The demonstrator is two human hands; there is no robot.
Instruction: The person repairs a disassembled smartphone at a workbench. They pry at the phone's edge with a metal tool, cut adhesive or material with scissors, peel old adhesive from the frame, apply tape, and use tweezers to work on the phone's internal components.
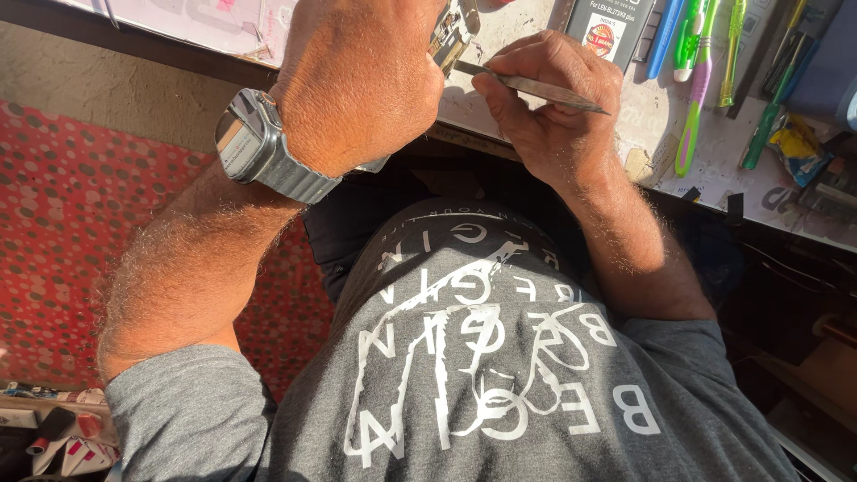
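Floor showing red ground with pale grey and dark dots, densely scattered. Shirt showing grey with white lettering and white line drawing. Watch showing silver-grey case and band. Tweezers showing bright steel. Toothbrush showing green and purple; pens beside it showing blue and lime green. Benchtop showing off-white, stained. Black box carrying a white and red label. Wrapper showing yellow and blue.

Bright smooth metal tweezers, a brushed metal watch band, glossy plastic toothbrushes, matt grey cloth shirt.
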